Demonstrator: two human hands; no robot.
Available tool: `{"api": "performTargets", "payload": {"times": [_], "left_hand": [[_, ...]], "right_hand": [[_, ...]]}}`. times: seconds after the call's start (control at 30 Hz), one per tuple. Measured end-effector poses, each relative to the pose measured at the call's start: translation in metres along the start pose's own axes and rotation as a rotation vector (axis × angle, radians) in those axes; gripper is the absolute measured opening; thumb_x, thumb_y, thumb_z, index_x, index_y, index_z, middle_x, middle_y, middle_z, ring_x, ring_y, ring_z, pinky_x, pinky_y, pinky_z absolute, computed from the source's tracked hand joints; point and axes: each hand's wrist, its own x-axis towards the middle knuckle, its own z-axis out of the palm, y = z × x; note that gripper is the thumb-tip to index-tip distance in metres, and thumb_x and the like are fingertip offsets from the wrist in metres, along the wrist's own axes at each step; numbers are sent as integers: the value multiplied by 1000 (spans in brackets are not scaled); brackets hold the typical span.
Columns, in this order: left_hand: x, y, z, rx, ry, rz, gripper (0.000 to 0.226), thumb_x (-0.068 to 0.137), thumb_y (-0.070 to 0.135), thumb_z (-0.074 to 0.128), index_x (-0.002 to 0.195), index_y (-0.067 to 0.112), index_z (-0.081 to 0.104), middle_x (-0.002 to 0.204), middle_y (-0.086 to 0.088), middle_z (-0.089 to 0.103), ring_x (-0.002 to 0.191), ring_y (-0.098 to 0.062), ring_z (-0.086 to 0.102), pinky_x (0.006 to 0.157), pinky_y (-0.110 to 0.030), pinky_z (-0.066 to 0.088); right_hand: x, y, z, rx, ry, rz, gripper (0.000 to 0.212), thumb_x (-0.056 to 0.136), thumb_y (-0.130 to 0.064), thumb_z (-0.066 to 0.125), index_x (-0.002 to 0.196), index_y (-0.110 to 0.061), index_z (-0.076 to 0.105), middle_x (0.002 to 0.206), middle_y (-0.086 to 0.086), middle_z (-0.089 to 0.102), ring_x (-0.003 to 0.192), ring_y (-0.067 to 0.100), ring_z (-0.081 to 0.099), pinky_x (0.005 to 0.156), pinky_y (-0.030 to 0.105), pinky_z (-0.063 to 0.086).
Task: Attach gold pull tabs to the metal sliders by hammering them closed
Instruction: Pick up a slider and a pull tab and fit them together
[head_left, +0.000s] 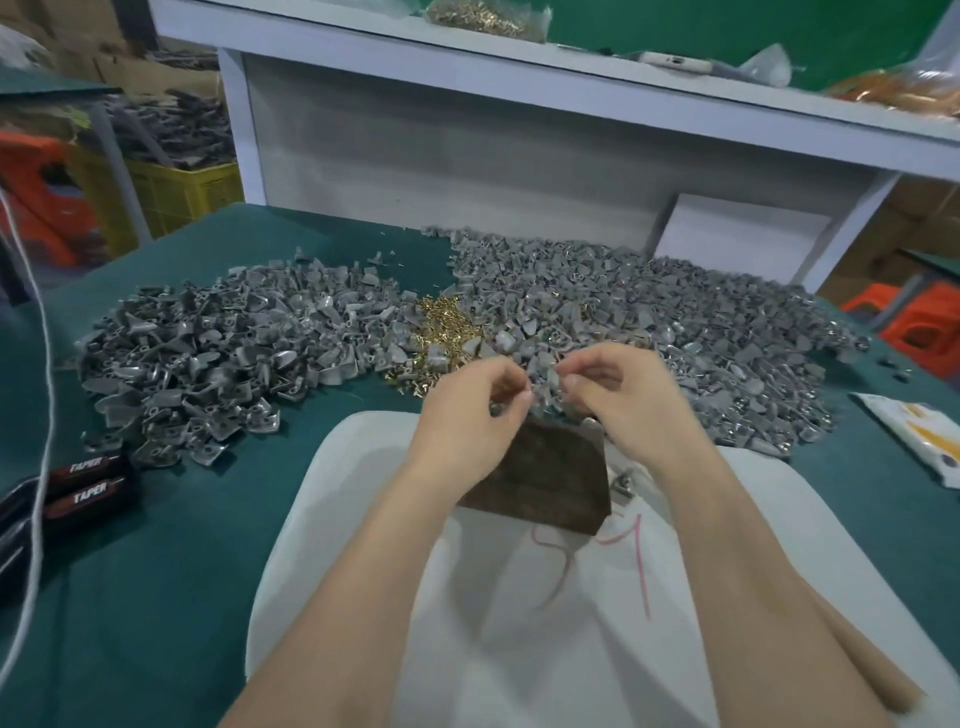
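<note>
My left hand (475, 410) and my right hand (618, 400) meet fingertip to fingertip above the far edge of a dark brown block (545, 483). Both have curled fingers that pinch something small and grey; the piece itself is too small and blurred to name for sure. A small heap of gold pull tabs (441, 327) lies just beyond the hands. Grey metal sliders spread in a wide pile at the right (675, 322), and a second grey pile (208, 353) lies at the left. A metal tool's head (621, 480) pokes out beside the block, mostly hidden by my right wrist.
The block rests on a white cloth (519, 623) over the green table (156, 571). Two black packs marked TAPER (88, 483) and a white cord (41, 415) lie at the left. A printed packet (919, 436) lies at the right edge. A white shelf (519, 130) rises behind.
</note>
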Motion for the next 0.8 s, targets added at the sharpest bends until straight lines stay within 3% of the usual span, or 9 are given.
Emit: {"api": "performTargets", "payload": {"times": [0.1, 0.2, 0.27, 0.37, 0.53, 0.8], "left_hand": [[-4, 3, 4, 289, -108, 15, 7, 88, 29, 60, 85, 35, 57, 96, 14, 58, 105, -15, 54, 98, -37, 32], [-5, 5, 3, 328, -74, 16, 10, 87, 35, 59, 97, 35, 63, 108, 13, 57, 113, -15, 47, 94, -36, 25], [-4, 7, 2, 284, -40, 41, 17, 87, 36, 60, 104, 34, 63, 112, 12, 59, 114, -15, 47, 94, -34, 26], [-4, 10, 1, 208, -23, 101, 15, 88, 27, 62, 102, 28, 66, 104, 8, 62, 107, -18, 52, 99, -40, 36], [-6, 15, -1, 189, 42, 170, 9, 88, 17, 61, 93, 21, 67, 86, 13, 56, 97, -19, 52, 93, -45, 39], [-6, 16, 2, 246, 115, 223, 7, 88, 20, 61, 89, 20, 68, 89, 12, 59, 103, -21, 52, 95, -46, 37]], "right_hand": [[-12, 17, -1, 6, 17, -26, 22, 86, 3, 61, 87, -19, 61, 84, -1, 64, 82, 13, 60, 78, 20, 50], [-14, 24, 5, 39, 60, -85, 26, 86, 2, 61, 88, -24, 57, 84, -2, 62, 83, 14, 60, 78, 18, 48], [-14, 26, 11, 54, 71, -119, 28, 86, 1, 61, 90, -26, 56, 83, -4, 62, 83, 14, 60, 81, 25, 51], [-13, 26, 18, 30, 83, -154, 30, 86, 1, 60, 94, -27, 56, 84, -8, 64, 84, 11, 62, 83, 32, 52], [-15, 22, 22, 186, 105, -113, 27, 87, -1, 61, 90, -28, 56, 81, -2, 67, 80, 12, 64, 76, 29, 52], [-14, 22, 19, 349, 88, 21, 14, 86, -11, 66, 79, -22, 67, 72, -4, 71, 68, 7, 64, 70, 27, 52]]}}
